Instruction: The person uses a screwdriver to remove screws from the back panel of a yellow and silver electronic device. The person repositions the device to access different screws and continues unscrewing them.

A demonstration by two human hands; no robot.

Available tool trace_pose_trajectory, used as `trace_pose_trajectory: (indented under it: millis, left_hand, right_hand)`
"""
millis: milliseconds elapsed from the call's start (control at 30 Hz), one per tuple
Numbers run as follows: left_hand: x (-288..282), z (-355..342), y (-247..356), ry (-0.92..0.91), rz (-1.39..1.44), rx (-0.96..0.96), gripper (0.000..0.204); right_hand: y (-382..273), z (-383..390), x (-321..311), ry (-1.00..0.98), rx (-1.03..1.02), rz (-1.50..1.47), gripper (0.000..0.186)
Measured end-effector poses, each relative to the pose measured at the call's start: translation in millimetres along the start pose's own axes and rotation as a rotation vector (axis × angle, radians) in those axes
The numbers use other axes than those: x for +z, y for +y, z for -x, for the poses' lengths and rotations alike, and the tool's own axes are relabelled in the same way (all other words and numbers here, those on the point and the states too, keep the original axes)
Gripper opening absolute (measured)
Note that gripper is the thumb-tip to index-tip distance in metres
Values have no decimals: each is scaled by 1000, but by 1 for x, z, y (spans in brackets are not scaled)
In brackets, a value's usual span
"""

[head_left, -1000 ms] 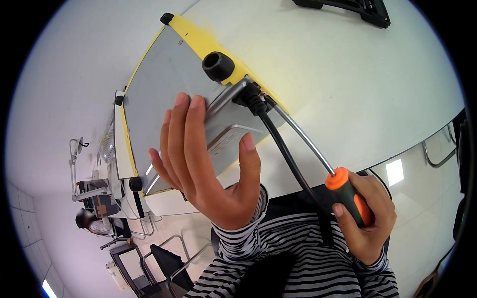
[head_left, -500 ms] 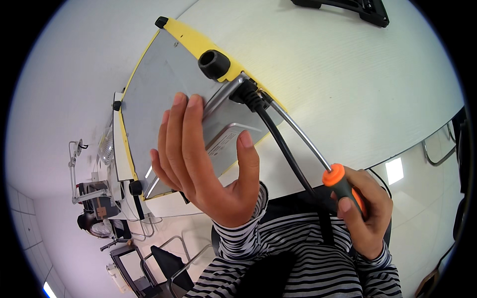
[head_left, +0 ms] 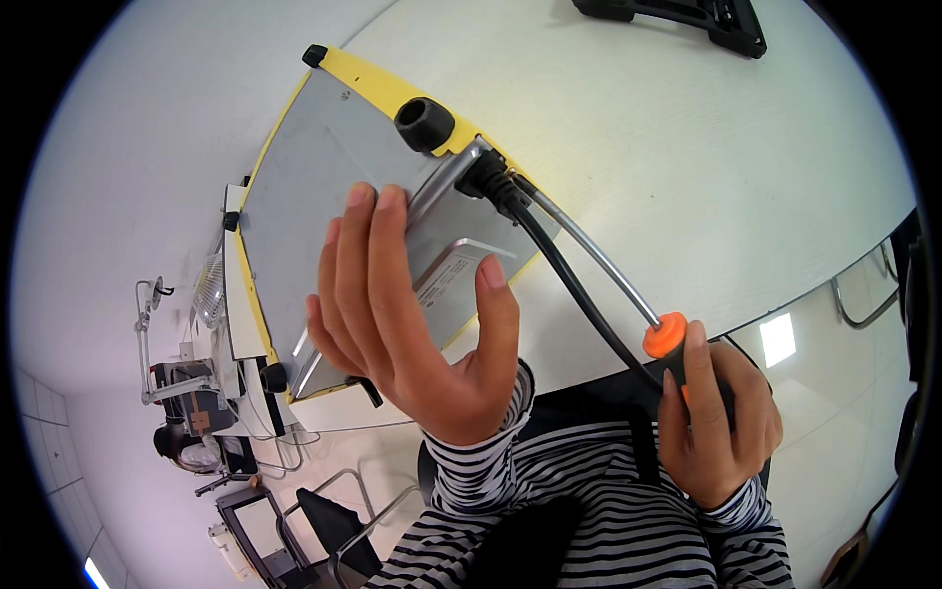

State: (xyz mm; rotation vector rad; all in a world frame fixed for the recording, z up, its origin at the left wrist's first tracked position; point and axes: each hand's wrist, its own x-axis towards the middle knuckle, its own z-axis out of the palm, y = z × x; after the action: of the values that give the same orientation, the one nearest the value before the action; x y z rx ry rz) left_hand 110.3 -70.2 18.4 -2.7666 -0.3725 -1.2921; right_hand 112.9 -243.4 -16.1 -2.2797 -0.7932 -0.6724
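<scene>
A grey-bottomed appliance [head_left: 304,167] with a yellow rim and black feet is tipped up on its side on the table. My left hand [head_left: 417,358] lies against its underside, fingers stretched out and thumb apart. In my right hand [head_left: 721,432] is a screwdriver [head_left: 665,336] with an orange and dark grey handle. Its long metal shaft reaches up to the appliance beside a black power plug [head_left: 486,177]; the tip is hidden near the plug. The black power cord [head_left: 574,299] runs from that plug down toward my right hand.
The white table [head_left: 706,177] curves away to the right. An open black case [head_left: 721,22] lies at its far edge. To the left stand a fan [head_left: 209,290], a black chair [head_left: 339,525] and another person [head_left: 196,450] in the background.
My right hand has shifted its fingers on the screwdriver handle, the forefinger now extended along it. The handle has moved slightly right. The appliance has tilted a little; my left hand stays against it.
</scene>
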Motion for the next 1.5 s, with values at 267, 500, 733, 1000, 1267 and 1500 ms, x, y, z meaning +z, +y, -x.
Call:
trace_pose_trajectory:
  millis: [267,500,733,1000,1267,1500]
  left_hand:
    - [-1,3,-5,42,-50,5,40]
    - [-16,16,-19,50,11,31,34]
    - [-14,21,-27,114,106,8,34]
    - [-12,19,-23,96,109,32,32]
    - [-10,17,-26,106,77,83,31]
    - [-9,18,-23,111,89,58,31]
  right_hand:
    - [0,0,-7,-28,64,-119,44]
    - [-6,16,-17,-164,186,-534,46]
    - [-1,21,-11,-568,539,-1181,36]
    - [-8,17,-9,-431,386,-845,34]
    - [-9,23,-6,-190,186,-392,32]
    - [-11,23,-6,-10,15,-16,36]
